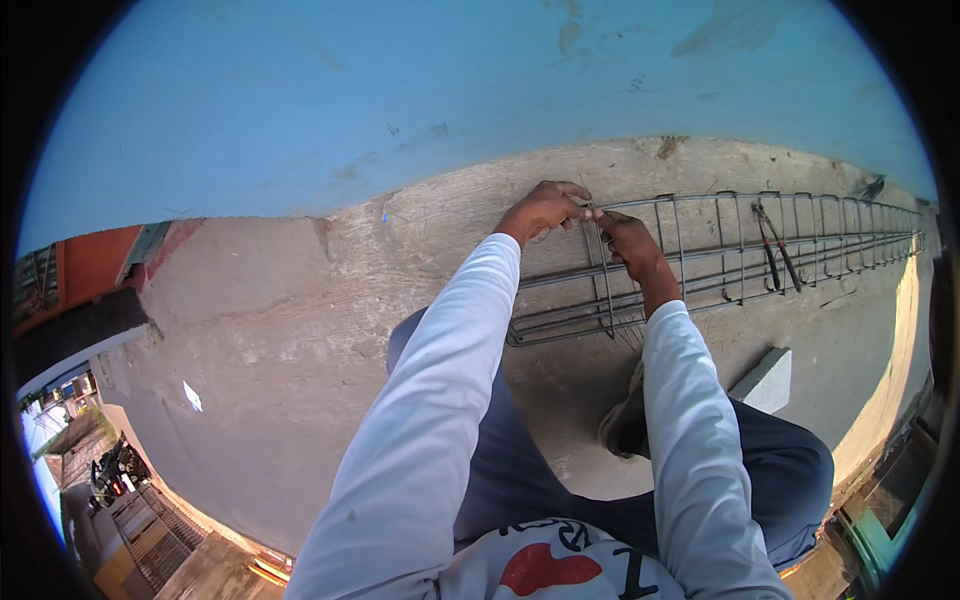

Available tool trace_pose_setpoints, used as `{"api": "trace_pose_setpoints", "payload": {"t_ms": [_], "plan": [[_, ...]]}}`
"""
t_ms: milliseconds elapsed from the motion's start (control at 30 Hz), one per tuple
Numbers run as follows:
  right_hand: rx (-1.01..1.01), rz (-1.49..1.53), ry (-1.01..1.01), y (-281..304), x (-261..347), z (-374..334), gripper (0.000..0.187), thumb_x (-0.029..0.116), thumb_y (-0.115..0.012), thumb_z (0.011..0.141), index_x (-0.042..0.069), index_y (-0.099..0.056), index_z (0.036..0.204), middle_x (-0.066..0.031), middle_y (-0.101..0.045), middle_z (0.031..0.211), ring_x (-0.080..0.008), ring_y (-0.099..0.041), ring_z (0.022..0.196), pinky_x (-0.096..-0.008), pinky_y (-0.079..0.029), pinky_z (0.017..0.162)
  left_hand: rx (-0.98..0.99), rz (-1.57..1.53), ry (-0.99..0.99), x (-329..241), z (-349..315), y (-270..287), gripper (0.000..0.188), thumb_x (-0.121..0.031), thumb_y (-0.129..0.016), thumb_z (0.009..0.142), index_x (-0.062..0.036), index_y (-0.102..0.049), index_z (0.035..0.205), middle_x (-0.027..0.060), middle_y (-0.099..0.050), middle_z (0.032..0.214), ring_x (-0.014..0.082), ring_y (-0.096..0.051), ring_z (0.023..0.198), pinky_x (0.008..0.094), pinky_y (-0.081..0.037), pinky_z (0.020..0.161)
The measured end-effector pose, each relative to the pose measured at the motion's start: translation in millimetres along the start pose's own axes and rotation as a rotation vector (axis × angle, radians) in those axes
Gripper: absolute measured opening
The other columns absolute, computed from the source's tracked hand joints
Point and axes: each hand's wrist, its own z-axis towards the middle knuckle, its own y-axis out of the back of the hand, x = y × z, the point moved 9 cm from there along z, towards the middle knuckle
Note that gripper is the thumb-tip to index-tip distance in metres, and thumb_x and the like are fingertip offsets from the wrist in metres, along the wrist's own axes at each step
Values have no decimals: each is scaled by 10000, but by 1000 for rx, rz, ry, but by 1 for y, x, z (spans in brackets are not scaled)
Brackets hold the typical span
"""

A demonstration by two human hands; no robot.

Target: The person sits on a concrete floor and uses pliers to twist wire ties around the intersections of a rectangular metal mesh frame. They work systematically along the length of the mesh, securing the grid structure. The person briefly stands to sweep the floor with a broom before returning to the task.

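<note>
A long rebar cage (720, 250) of thin steel bars and rectangular stirrups lies on the concrete, running from in front of me to the far right. At its nearer end, my left hand (545, 208) and my right hand (632, 245) meet over the upper corner of a stirrup (604, 285). Both are closed, fingertips pinched close together beside the top bar. Whatever thin piece they pinch is too small to make out. Pincers (776, 250) with dark red handles rest across the cage, to the right of my right hand.
A blue wall (450, 90) rises along the far side of the concrete floor (270, 350). Near my right knee lies a pale grey block (766, 380). A small white scrap (192, 396) is at left. Beyond the left edge, a motorcycle (118, 470) stands lower down.
</note>
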Motion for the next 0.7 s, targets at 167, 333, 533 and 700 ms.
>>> {"api": "trace_pose_setpoints", "payload": {"t_ms": [167,333,533,700], "plan": [[-31,-60,2,1,-2,8,349,383,-650,966,37,-677,995,38,-453,686,-94,-361,551,-293,-307,481,39,-36,-2,3,5,5,501,-226,-807,836,-129,-661,1305,58,-743,1077,167,-639,811,329,-497,749],[-85,-155,48,0,0,6,400,377,-641,970,-8,-685,1071,21,-468,674,-107,-386,567,-303,-328,493,43,-27,12,5,7,6,478,-209,-790,853,-131,-658,1306,46,-743,1071,156,-661,837,315,-507,730],[-88,-333,166,-5,15,3,461,394,-609,976,-52,-697,1049,-110,-628,730,-219,-527,628,-380,-438,619,29,-131,32,8,7,9,448,-190,-776,869,-107,-657,1293,55,-733,1039,151,-657,818,281,-500,689],[-110,-445,219,5,18,4,431,426,-624,970,3,-661,891,-76,-545,701,-211,-484,642,-351,-385,582,-43,-181,-24,-5,11,0,281,-193,-754,895,-61,-706,1138,47,-723,968,150,-627,740,280,-492,667]]}}
